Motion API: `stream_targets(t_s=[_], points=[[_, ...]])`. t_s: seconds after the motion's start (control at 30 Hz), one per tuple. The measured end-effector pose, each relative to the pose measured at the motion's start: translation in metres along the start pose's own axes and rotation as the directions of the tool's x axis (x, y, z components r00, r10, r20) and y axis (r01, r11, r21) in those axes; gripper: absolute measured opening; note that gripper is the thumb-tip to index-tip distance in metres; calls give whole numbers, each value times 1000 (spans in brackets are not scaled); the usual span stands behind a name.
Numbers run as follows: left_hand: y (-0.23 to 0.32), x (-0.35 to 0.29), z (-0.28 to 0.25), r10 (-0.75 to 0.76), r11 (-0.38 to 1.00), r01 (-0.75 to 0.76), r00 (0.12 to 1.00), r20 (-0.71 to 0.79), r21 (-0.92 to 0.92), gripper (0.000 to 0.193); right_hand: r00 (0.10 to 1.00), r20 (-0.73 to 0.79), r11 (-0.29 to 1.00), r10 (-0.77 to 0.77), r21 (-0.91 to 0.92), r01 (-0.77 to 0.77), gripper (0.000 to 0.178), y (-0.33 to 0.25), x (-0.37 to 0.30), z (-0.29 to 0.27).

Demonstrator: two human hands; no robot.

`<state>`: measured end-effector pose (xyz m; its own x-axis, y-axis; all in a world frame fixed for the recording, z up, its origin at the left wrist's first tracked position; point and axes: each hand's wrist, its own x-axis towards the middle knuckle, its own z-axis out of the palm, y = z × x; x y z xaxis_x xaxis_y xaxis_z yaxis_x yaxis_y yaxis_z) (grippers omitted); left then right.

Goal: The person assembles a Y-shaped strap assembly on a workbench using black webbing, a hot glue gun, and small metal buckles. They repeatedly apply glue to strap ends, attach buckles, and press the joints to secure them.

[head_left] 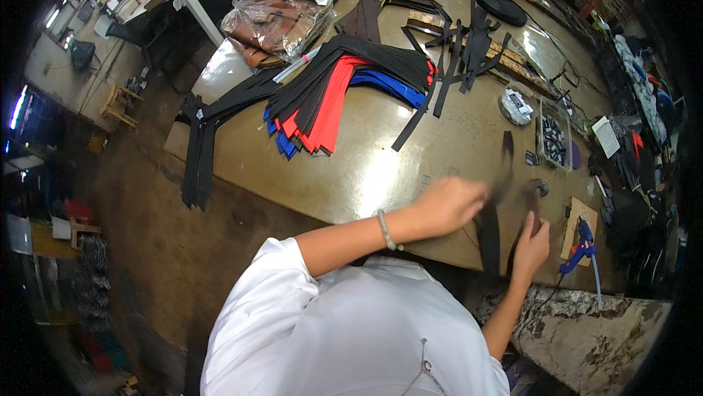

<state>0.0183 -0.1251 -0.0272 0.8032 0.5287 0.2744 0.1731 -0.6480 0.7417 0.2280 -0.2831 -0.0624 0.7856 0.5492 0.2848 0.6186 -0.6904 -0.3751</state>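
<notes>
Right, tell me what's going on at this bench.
A person in a white top grips a hammer in the right hand. The left hand is at a black strap, too blurred to show its grip. A blue glue gun lies to the right; black, red and blue strips are piled farther back on the table.

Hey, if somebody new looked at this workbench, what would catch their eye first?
Probably the fanned red, blue and black strips on the left half of the table. After that, perhaps the blue glue gun near the table's right end, and the right hand gripping what looks like a hammer.
</notes>
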Motion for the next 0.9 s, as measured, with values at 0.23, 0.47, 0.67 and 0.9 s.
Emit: stream_targets(t_s=[0.23,0.47,0.67,0.9], points=[[-21,-59,-208,-56,987,145,693,-719,63,17,1000,-16,998,-2,-62,1,42,-6,-4,1],[-159,-212,-340,-370,713,700,333,-867,-35,29,993,5,958,-117,-263,114,40,-13,-4,9],[-146,-126,-224,-15,797,553,419,-908,242,23,990,78,961,-113,-244,129,39,-6,-4,6],[-92,2,-54,-362,879,441,865,-349,180,34,954,-45,946,-297,-153,287,36,-31,-2,-19]])
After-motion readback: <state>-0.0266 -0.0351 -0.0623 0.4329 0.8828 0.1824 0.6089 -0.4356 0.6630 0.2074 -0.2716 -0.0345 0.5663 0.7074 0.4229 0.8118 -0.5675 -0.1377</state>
